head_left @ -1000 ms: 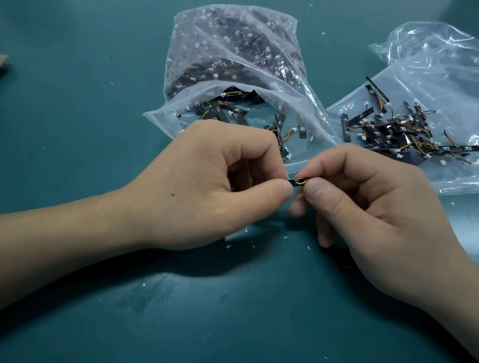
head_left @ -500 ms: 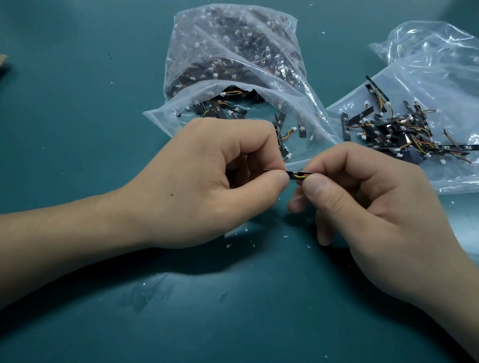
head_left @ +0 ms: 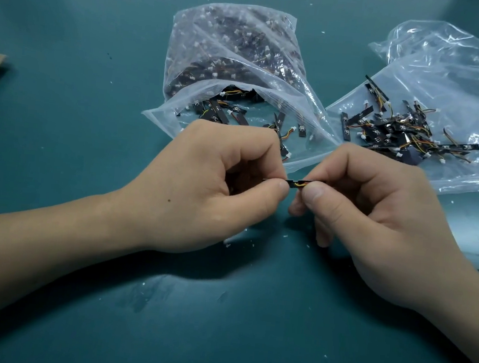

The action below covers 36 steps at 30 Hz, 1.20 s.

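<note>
Black strip (head_left: 293, 183) — one — between two hands (head_left: 202, 189) (head_left: 375, 215); two bags (head_left: 233, 52) (head_left: 452, 82) beyond.

Electronics workshop: bagged circuit strips (head_left: 395, 132).

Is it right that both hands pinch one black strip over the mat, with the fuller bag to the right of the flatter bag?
Not quite. The head view shows the fuller bag to the left of the flatter bag, not the right. The rest holds: the left hand and the right hand both pinch one black strip over the mat.
</note>
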{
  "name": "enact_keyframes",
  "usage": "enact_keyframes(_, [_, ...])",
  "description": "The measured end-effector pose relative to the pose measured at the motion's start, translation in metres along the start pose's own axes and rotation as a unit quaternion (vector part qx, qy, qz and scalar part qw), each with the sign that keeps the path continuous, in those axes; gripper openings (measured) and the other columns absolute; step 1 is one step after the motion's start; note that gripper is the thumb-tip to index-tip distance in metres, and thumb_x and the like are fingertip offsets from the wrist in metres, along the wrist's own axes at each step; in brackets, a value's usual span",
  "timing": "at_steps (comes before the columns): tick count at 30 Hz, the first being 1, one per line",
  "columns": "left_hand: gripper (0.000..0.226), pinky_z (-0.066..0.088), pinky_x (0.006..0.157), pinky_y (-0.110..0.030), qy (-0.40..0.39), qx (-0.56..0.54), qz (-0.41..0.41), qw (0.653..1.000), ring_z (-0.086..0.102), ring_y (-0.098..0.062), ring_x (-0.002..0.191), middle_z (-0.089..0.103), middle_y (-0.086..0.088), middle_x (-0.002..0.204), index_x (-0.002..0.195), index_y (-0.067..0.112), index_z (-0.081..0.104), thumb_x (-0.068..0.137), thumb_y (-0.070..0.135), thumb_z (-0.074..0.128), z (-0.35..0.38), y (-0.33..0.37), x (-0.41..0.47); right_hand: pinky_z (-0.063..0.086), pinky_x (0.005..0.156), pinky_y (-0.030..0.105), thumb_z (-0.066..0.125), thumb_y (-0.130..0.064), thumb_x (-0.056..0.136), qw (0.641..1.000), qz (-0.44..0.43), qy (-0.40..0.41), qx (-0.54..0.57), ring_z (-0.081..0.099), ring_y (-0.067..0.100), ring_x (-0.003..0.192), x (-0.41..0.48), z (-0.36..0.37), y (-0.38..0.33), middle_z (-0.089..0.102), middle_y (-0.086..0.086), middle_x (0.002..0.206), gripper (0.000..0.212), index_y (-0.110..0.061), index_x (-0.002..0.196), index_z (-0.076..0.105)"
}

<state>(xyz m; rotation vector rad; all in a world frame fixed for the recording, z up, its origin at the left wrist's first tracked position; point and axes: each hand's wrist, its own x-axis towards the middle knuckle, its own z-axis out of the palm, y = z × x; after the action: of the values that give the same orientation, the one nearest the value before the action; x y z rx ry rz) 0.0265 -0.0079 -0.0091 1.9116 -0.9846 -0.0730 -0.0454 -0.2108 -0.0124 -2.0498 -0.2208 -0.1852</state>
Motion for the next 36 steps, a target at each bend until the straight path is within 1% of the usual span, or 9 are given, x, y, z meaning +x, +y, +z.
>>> enact_keyframes(4, [0.015,0.039,0.050,-0.022,-0.007,0.011,0.026,1.000,0.050,-0.015,0.051,0.056,0.004,0.058,0.075,0.012,0.064,0.089,0.012,0.069,-0.0012,0.0010,-0.0010,0.051,0.050,0.031,0.064,-0.028,0.092,1.000,-0.001,-0.010,0.018,0.062,0.017,0.050,-0.0014,-0.0017,-0.0008,0.075,-0.003,0.076,0.012,-0.019,0.086,0.066])
enact_keyframes(8, [0.016,0.041,0.053,-0.025,-0.013,0.049,0.055,0.997,0.052,-0.018,0.055,0.056,0.003,0.060,0.075,0.012,0.063,0.090,0.014,0.069,-0.0012,0.0017,-0.0004,0.047,0.048,0.042,0.061,-0.032,0.089,1.000,-0.003,-0.020,0.010,0.058,0.021,0.049,-0.0006,-0.0024,-0.0003,0.068,0.003,0.064,0.016,-0.020,0.082,0.067])
enact_keyframes(11, [0.016,0.040,0.052,-0.025,-0.016,0.035,0.080,0.996,0.050,-0.017,0.054,0.054,0.003,0.060,0.076,0.024,0.059,0.091,0.020,0.065,-0.0024,0.0046,-0.0013,0.046,0.048,0.042,0.059,-0.033,0.091,0.999,-0.015,-0.040,0.004,0.058,0.022,0.051,0.0000,-0.0030,-0.0011,0.066,-0.006,0.063,0.015,-0.022,0.084,0.066])
enact_keyframes(13, [0.017,0.039,0.054,-0.024,-0.019,0.047,0.089,0.995,0.050,-0.016,0.056,0.054,0.003,0.060,0.074,0.020,0.059,0.089,0.016,0.066,-0.0027,0.0045,-0.0020,0.046,0.049,0.042,0.060,-0.034,0.091,0.999,-0.020,-0.046,0.005,0.058,0.022,0.051,-0.0010,-0.0035,-0.0012,0.066,-0.002,0.064,0.016,-0.022,0.084,0.067])
enact_keyframes(20, [0.016,0.039,0.056,-0.021,-0.014,0.070,0.084,0.994,0.049,-0.013,0.058,0.053,0.005,0.061,0.073,0.011,0.060,0.087,0.009,0.068,-0.0029,0.0034,-0.0016,0.048,0.050,0.041,0.060,-0.032,0.093,0.998,-0.031,-0.045,0.003,0.060,0.020,0.052,-0.0012,-0.0042,-0.0011,0.068,0.001,0.068,0.016,-0.021,0.084,0.067])
enact_keyframes(24, [0.015,0.040,0.054,-0.022,-0.007,0.057,0.071,0.996,0.051,-0.016,0.056,0.055,0.004,0.061,0.074,0.010,0.060,0.087,0.008,0.067,-0.0027,0.0025,-0.0018,0.048,0.049,0.036,0.060,-0.031,0.092,0.999,-0.032,-0.036,0.002,0.059,0.016,0.052,-0.0009,-0.0023,-0.0019,0.070,-0.008,0.069,0.014,-0.021,0.084,0.066])
enact_keyframes(29, [0.014,0.039,0.056,-0.018,-0.017,0.061,0.073,0.995,0.052,-0.016,0.057,0.055,0.004,0.062,0.075,0.010,0.061,0.088,0.010,0.067,-0.0024,0.0023,-0.0014,0.045,0.048,0.043,0.060,-0.034,0.091,0.999,-0.027,-0.033,-0.004,0.057,0.022,0.050,-0.0020,-0.0022,-0.0006,0.067,0.001,0.064,0.017,-0.022,0.081,0.065])
enact_keyframes(33, [0.013,0.038,0.061,-0.012,0.006,0.043,0.075,0.996,0.051,-0.009,0.060,0.055,0.006,0.064,0.076,0.009,0.061,0.089,0.007,0.065,-0.0022,0.0020,-0.0009,0.046,0.053,0.024,0.051,-0.031,0.096,0.995,-0.014,-0.059,0.077,0.057,0.018,0.052,-0.0005,-0.0042,-0.0010,0.071,0.003,0.073,0.022,-0.015,0.087,0.065])
enact_keyframes(36, [0.013,0.039,0.066,-0.012,0.006,0.035,0.072,0.997,0.054,-0.010,0.064,0.057,0.005,0.067,0.076,0.009,0.062,0.088,0.004,0.064,-0.0033,0.0020,-0.0010,0.042,0.053,0.022,0.048,-0.031,0.095,0.995,-0.021,-0.075,0.057,0.053,0.017,0.051,0.0005,-0.0074,-0.0002,0.065,0.001,0.066,0.028,-0.016,0.074,0.061])
